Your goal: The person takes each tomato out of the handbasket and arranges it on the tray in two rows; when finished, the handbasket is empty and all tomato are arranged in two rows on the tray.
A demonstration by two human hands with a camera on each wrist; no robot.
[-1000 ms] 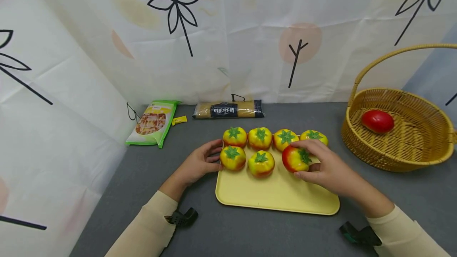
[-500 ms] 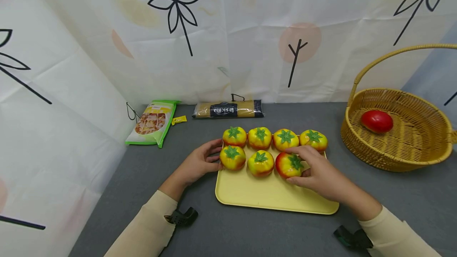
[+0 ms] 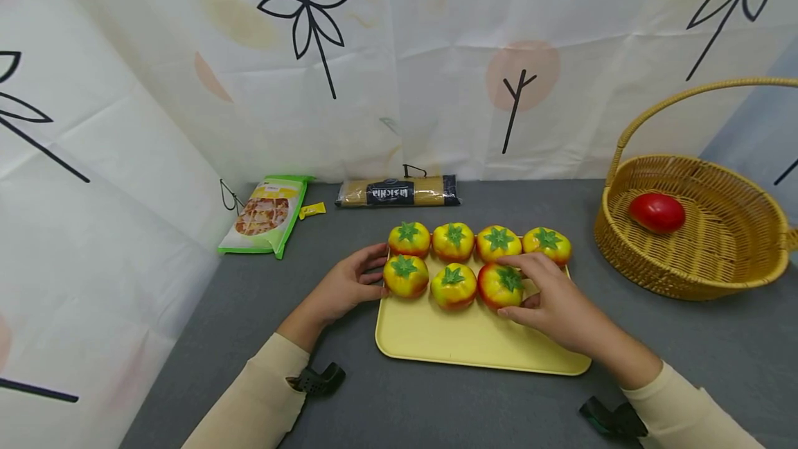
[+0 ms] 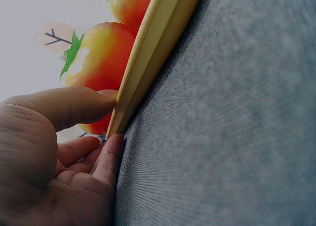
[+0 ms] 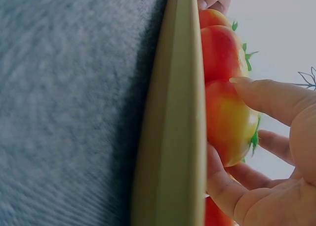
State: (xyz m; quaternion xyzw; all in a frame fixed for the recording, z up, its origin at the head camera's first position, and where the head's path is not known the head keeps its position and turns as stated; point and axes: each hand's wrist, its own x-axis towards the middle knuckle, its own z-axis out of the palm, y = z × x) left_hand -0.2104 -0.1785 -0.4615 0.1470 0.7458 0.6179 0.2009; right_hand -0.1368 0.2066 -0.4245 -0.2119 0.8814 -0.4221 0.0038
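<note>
A yellow tray (image 3: 461,341) on the grey table carries seven yellow-red tomatoes, four in the back row and three in front. My right hand (image 3: 519,286) grips the rightmost front tomato (image 3: 495,287), which sits on the tray and touches its neighbour (image 3: 454,286). In the right wrist view, thumb and fingers of that hand (image 5: 242,117) curl round the tomato (image 5: 222,132) above the tray rim (image 5: 173,112). My left hand (image 3: 379,271) holds the tray's left edge. The left wrist view shows this hand (image 4: 114,121) with the thumb on the rim (image 4: 153,48) and a finger under it.
A wicker basket (image 3: 736,265) with a tall handle stands at the right and holds one red tomato (image 3: 657,212). A green snack bag (image 3: 267,215) and a spaghetti packet (image 3: 399,191) lie at the back, against the patterned cloth wall.
My right hand has moved the tomato to the left and lowered it onto the tray beside the second front tomato. The left hand has stayed on the tray's edge.
</note>
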